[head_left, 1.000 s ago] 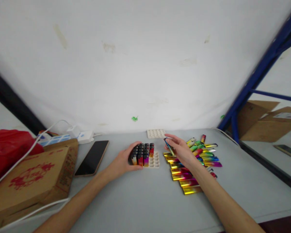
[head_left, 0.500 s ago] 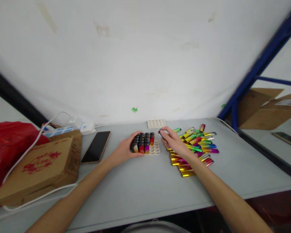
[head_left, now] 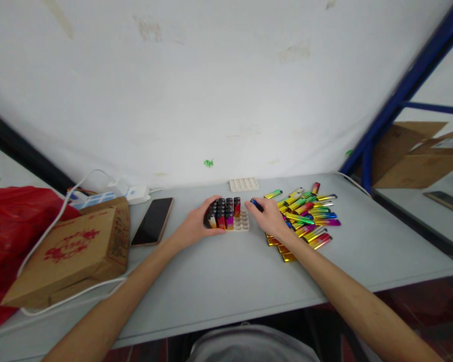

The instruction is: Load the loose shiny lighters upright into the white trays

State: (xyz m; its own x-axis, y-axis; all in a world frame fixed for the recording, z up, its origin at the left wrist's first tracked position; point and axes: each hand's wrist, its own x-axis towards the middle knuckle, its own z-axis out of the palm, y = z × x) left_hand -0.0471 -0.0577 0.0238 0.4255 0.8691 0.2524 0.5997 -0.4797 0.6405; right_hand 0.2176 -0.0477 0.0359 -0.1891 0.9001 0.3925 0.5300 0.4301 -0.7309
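Several black-topped lighters (head_left: pixel 221 215) stand upright in rows in a pale tray (head_left: pixel 242 224), whose right-hand holes show bare. My left hand (head_left: pixel 197 219) is wrapped round the left side of these standing lighters. Just right of the tray, my right hand (head_left: pixel 267 217) pinches one lighter (head_left: pixel 256 204) with a dark blue end; the rest of it is hidden by the fingers. Beyond that hand lies a loose pile of shiny gold, green, red and purple lighters (head_left: pixel 305 207), partly behind my right wrist.
A second pale tray (head_left: pixel 243 184) sits near the wall. To the left are a phone (head_left: pixel 152 221), a cardboard box (head_left: pixel 68 251), a red bag (head_left: pixel 18 236), white cables and a power strip (head_left: pixel 138 194). A blue metal frame (head_left: pixel 367 171) stands at the right.
The camera view has shifted slightly. My right hand still holds a lighter near the tray, now turned so that more of its blue end shows. My left hand stays round the standing lighters.
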